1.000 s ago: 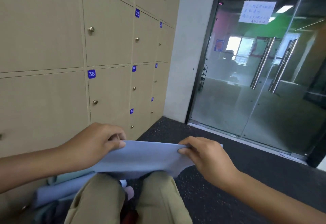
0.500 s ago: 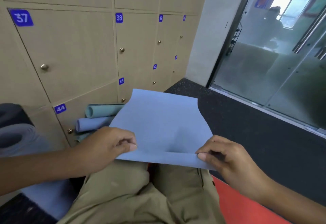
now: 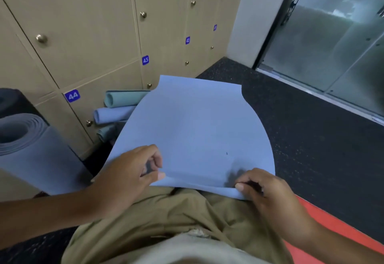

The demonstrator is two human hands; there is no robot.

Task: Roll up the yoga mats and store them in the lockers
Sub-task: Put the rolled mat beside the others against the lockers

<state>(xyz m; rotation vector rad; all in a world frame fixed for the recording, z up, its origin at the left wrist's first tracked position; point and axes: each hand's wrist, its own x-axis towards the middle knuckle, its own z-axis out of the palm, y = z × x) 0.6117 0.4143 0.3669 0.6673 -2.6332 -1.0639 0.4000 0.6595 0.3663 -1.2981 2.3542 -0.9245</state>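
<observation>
A light blue yoga mat (image 3: pixel 193 130) lies flat in front of my knees, stretching away over the dark floor. My left hand (image 3: pixel 133 172) pinches its near edge at the left, thumb under the curled lip. My right hand (image 3: pixel 261 191) pinches the same edge at the right. The near edge is folded up into a first small curl. Beige numbered lockers (image 3: pixel 87 41) line the wall at the left, all doors that I can see closed.
Rolled mats lie against the lockers: a teal one (image 3: pixel 122 98), a blue one (image 3: pixel 112 115), and a large grey-blue roll (image 3: pixel 31 147) at the left. An orange mat (image 3: pixel 336 232) lies under my right side. Glass doors (image 3: pixel 332 45) stand at the right.
My view has tipped down toward the floor. The blue mat, held up between my hands a second ago, now lies spread out flat, and both hands have begun curling its near edge.
</observation>
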